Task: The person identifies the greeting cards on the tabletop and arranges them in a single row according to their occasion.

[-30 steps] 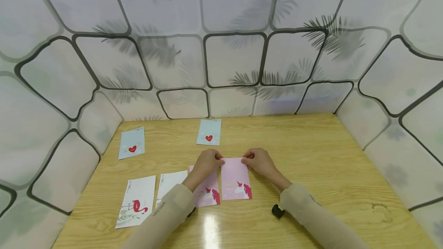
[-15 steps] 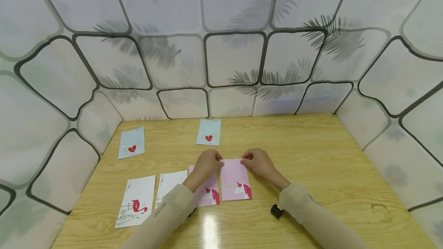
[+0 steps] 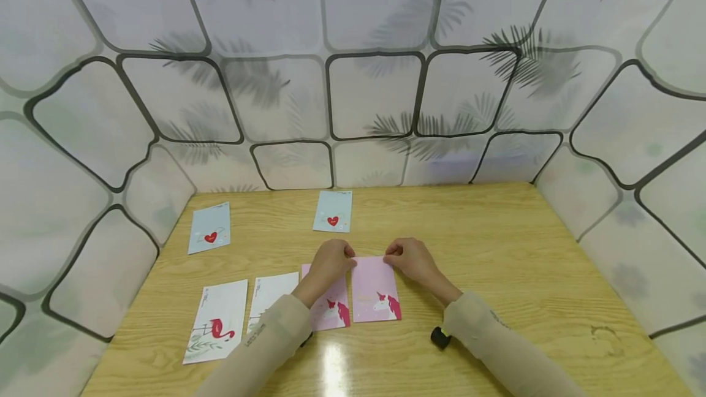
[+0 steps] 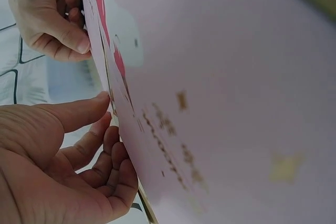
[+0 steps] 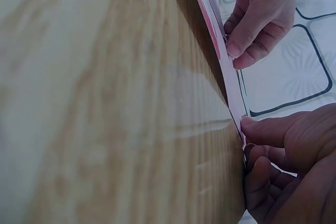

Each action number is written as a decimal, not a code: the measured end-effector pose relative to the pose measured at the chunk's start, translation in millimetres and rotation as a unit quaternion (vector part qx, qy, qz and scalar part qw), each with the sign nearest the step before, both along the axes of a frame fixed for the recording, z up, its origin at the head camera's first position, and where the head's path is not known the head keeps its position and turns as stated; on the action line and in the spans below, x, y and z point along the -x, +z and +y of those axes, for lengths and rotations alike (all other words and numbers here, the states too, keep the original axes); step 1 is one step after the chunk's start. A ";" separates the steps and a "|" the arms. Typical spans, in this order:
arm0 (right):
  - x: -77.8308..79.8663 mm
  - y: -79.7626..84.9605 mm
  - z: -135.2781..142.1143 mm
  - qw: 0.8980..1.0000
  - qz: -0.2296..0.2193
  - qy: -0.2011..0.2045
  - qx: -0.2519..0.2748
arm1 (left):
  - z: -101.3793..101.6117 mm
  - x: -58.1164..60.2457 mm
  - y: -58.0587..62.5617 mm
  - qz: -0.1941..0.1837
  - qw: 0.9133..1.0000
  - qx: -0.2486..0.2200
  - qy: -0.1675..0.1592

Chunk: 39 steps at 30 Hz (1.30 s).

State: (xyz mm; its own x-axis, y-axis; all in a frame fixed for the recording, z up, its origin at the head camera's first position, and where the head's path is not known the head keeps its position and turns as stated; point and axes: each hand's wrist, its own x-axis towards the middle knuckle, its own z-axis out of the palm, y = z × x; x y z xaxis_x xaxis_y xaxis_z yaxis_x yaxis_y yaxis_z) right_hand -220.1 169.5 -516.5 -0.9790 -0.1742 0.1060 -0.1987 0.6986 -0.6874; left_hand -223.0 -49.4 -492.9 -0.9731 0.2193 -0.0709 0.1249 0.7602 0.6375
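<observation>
A pink unicorn card (image 3: pixel 375 287) lies in front of the person in the head view. At its top left corner, the left hand (image 3: pixel 330 260) pinches it between thumb and fingers. The right hand (image 3: pixel 412 260) pinches the top right corner the same way, and the right wrist view shows its thumb (image 5: pixel 265 128) on the card's edge. Just left of it is a matching pink card (image 3: pixel 335 305), partly covered by the left hand and forearm. It fills much of the left wrist view, where its gold lettering shows.
Two white flamingo cards lie at the left; one (image 3: pixel 217 305) shows fully, the other (image 3: pixel 273 290) is partly behind the sleeve. Farther back are two light blue heart cards (image 3: pixel 209 228), one at left and one nearer the middle. Patterned cloth walls (image 3: pixel 375 97) enclose the wooden table (image 3: pixel 496 231).
The right-hand pink card has slid slightly toward the person, with both hands keeping their pinch on its top corners. The other cards stay where they were.
</observation>
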 end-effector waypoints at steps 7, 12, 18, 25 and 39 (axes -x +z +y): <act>1.4 0.0 0.7 1.000 -0.016 -0.013 0.021 | -3.5 -0.3 0.4 0.004 1.000 -0.011 -0.006; 4.0 2.4 3.8 0.995 -0.058 -0.029 0.071 | -12.0 -1.4 3.4 0.021 0.999 -0.030 0.001; 6.7 9.2 7.8 0.987 -0.098 -0.027 0.121 | -28.8 4.7 12.9 0.038 0.998 -0.051 0.026; 16.7 19.0 12.8 0.985 -0.107 -0.049 0.124 | -52.2 19.4 26.7 0.040 0.996 -0.052 0.064; 52.8 41.1 -2.5 0.976 -0.092 -0.032 0.196 | -82.3 55.5 43.3 0.053 0.986 -0.125 0.097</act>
